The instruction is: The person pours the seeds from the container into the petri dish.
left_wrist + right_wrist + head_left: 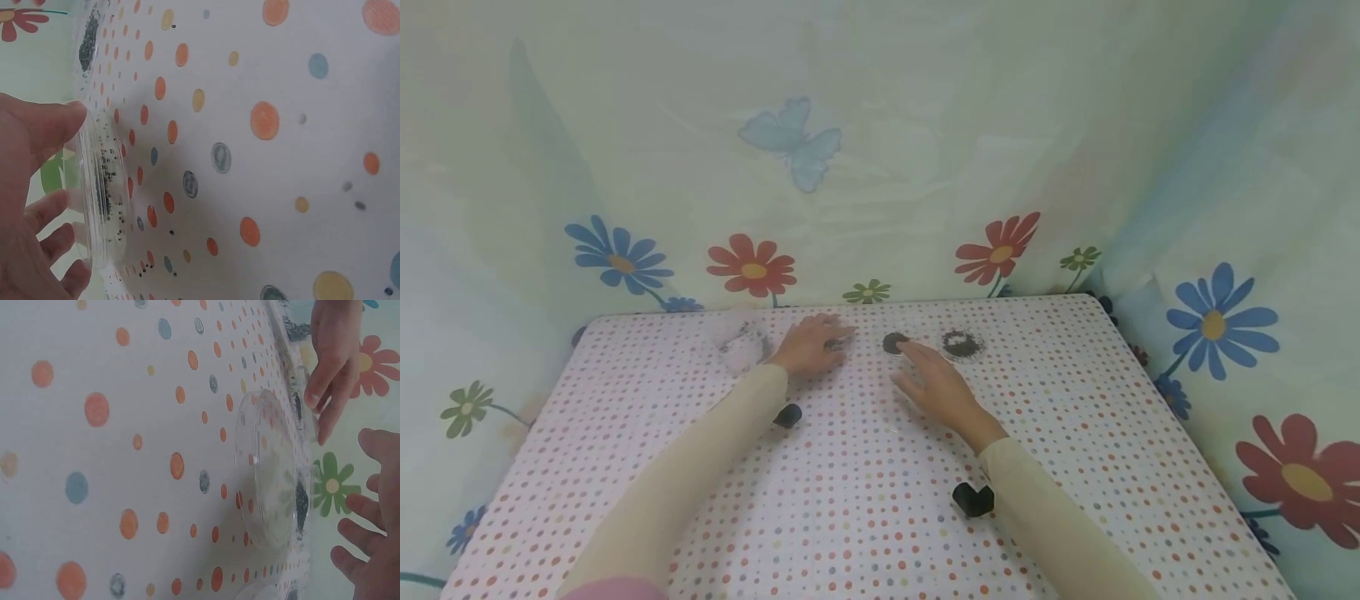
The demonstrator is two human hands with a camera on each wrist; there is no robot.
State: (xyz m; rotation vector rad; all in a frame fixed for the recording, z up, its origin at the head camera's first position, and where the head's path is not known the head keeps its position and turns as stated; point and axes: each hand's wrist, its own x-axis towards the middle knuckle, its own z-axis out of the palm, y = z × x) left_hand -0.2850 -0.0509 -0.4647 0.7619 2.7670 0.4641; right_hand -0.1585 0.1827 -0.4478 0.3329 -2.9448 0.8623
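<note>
My left hand grips a clear round petri dish holding small black grains, thumb at one side of its rim and fingers at the other. My right hand hovers with loosely spread fingers, apart from anything in the right wrist view. In front of it lies a clear, seemingly empty dish or lid. Behind that is a dish with a dark heap. Further right stands another dish with dark grains; one more dish with dark grains lies left of my left hand.
The dishes stand along the back of a table covered in a dotted cloth. A flower-print curtain rises behind and at both sides. A few stray black grains lie on the cloth. Black devices sit by both sleeves.
</note>
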